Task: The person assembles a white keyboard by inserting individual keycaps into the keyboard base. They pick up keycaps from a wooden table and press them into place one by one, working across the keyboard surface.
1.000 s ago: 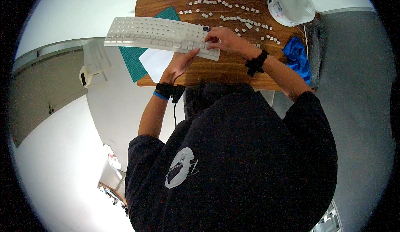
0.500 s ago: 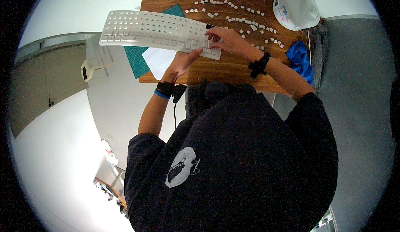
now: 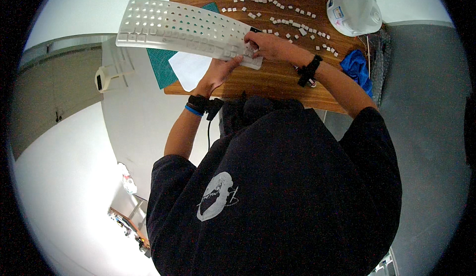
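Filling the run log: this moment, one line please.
left grip: holds white keyboard | right grip: at keyboard's right end | wooden table: loose white keycaps

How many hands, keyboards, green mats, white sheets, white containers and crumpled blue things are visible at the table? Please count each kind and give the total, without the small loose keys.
Hands: 2 (left hand, right hand)
Keyboard: 1
Green mat: 1
White sheet: 1
White container: 1
Crumpled blue thing: 1
Total: 7
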Demonstrator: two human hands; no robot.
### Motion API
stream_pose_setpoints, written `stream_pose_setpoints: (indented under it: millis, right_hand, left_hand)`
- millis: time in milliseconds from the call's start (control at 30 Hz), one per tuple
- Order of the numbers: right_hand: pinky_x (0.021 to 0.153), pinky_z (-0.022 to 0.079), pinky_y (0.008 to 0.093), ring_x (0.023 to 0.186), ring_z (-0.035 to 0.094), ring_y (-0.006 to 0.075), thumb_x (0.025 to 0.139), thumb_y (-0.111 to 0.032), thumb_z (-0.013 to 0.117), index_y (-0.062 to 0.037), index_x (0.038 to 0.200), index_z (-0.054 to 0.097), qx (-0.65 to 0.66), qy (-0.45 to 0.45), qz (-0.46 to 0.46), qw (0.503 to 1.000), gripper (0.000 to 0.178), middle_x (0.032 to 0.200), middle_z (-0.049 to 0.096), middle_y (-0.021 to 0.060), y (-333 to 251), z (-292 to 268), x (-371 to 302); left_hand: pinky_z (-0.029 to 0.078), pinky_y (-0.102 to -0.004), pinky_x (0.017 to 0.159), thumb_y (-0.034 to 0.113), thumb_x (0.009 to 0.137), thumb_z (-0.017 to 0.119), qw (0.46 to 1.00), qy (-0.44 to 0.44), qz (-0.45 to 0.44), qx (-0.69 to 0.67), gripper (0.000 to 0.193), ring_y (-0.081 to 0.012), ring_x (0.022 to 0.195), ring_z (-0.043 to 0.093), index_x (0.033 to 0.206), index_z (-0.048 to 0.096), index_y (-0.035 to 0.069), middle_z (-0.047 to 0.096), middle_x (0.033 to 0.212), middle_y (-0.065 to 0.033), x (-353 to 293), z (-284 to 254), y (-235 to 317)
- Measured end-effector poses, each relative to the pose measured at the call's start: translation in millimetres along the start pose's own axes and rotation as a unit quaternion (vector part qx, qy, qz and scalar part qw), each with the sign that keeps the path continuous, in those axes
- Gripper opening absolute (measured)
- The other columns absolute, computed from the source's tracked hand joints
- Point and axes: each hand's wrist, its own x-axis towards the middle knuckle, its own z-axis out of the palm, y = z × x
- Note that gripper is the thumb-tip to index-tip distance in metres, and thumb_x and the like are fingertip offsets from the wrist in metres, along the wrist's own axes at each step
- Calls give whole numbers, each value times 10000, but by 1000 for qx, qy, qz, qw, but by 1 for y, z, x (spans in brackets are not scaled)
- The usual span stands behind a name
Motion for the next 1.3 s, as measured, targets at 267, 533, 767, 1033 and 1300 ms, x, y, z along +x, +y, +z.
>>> stream_pose_setpoints:
  millis: [267, 533, 767, 1033, 1300]
  right_hand:
    - [789, 514, 367, 904, 593, 245, 917, -153, 687, -48, 1062, 590, -3, 102, -84, 991, 204, 996, 559, 93, 17, 2, -12]
    - [844, 490, 396, 965, 584, 272, 979, -260, 616, -53, 1072, 608, -103, 234, 188, 948, 226, 1064, 552, 104, 150, 7, -113]
    - [841, 521, 373, 996, 611, 256, 929, -172, 683, -67, 1111, 616, -45, 348, 284, 892, 221, 1010, 640, 137, 260, 44, -225]
    - [762, 517, 335, 931, 628, 201, 910, -109, 682, -32, 970, 641, 74, 385, 316, 864, 106, 936, 633, 67, 216, 47, -236]
    - [752, 503, 378, 901, 629, 224, 906, -130, 692, -35, 981, 633, 9, 391, 376, 840, 134, 950, 619, 114, 244, 58, -240]
  left_hand:
    - [481, -407, 1057, 64, 955, 626, 979, 2, -68, -193, 432, -265, 1229, 545, 1349, 455, 21, 544, 1340, -141, 8, -9, -7]
    - [532, -333, 961, 80, 950, 635, 969, 24, -40, -241, 426, -235, 1180, 592, 1342, 478, 19, 574, 1319, -121, 7, -11, -14]
    - [495, -427, 1071, 3, 964, 574, 985, 31, -67, -155, 443, -308, 1221, 568, 1373, 405, -18, 534, 1343, -190, 9, -20, -26]
    - [543, -320, 883, 91, 963, 621, 982, 9, -45, -184, 415, -219, 1132, 604, 1343, 478, 3, 605, 1265, -122, 3, -12, -8]
    - [522, -439, 1034, -7, 947, 599, 972, 7, -55, -227, 500, -322, 1236, 549, 1398, 384, 16, 511, 1361, -179, 0, -4, 14]
